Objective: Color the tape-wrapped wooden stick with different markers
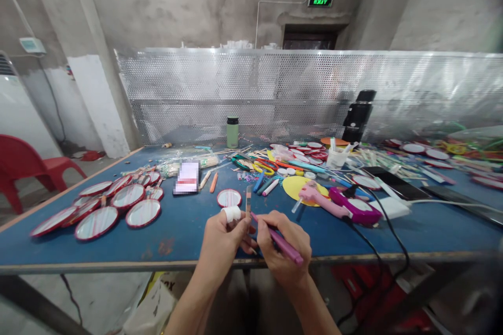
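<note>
My left hand is closed on a thin craft stick that stands upright between its fingers, with coloured bands along it. White tape is wrapped around one finger of that hand. In my right hand is a purple marker, gripped like a pen, its tip at the craft stick or right beside it. Just beyond the hands, a round mirror-like disc with a red rim lies on the blue table. Near it is a pink-and-white marker.
Several red-rimmed discs are heaped at the left, by a phone. A pink glue gun rests over a yellow disc at the right, with black cables trailing. A green bottle stands before the perforated metal screen.
</note>
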Demonstrator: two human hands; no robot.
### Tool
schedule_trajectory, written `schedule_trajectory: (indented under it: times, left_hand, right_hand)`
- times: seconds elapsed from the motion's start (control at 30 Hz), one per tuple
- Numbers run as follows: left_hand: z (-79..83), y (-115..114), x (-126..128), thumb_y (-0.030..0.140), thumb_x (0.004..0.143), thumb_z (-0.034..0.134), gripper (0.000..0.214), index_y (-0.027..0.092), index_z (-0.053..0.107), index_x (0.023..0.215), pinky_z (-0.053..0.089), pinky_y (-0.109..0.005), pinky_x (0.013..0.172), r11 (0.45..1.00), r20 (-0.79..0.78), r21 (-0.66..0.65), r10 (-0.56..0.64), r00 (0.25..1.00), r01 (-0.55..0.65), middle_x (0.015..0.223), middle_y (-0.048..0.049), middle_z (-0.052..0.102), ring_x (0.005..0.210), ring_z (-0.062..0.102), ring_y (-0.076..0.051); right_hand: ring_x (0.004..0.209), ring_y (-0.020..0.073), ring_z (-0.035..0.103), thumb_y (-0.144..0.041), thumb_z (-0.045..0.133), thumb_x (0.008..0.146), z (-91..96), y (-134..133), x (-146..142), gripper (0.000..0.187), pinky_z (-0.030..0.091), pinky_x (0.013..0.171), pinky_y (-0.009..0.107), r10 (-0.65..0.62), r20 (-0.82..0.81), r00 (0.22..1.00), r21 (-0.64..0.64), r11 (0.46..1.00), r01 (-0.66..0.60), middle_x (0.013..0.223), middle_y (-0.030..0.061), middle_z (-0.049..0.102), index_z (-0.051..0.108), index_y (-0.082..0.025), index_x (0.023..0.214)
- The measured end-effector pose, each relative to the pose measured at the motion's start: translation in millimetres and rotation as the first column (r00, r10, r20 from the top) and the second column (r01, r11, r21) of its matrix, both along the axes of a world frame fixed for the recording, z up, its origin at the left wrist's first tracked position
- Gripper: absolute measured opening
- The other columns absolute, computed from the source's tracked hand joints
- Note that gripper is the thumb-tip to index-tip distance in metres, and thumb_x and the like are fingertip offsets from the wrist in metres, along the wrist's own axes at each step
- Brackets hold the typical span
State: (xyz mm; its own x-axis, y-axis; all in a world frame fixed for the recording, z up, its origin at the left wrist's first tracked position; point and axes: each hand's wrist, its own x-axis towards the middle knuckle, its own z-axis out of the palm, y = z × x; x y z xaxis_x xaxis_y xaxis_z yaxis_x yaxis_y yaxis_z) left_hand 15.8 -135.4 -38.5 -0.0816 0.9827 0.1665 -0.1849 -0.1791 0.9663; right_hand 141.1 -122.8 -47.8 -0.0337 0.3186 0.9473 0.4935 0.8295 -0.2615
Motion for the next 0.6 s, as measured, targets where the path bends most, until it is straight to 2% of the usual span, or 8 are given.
schedule_trajectory:
  times: [0.6]
  left_hand:
    - [0.2, -0.9, -0.2, 0.035, 0.070, 0.074, 0.026, 0.011, 0.064, 0.075, 0.052, -0.022, 0.041, 1.000, 0.022, -0.005, 0.000, 1.000, 0.000, 0.053, 0.0007, 0.064, 0.041, 0.062, -0.013]
  right_hand:
    - [0.058, 0.0107, 0.063, -0.013, 0.057, 0.084, 1.2, -0.1, -1.0, 0.009, 0.050, 0.058, 0.021, -0.025, 0.001, 1.000, 0.023, 0.999, 0.025, 0.066, -0.0002, 0.066, 0.062, -0.019, 0.080]
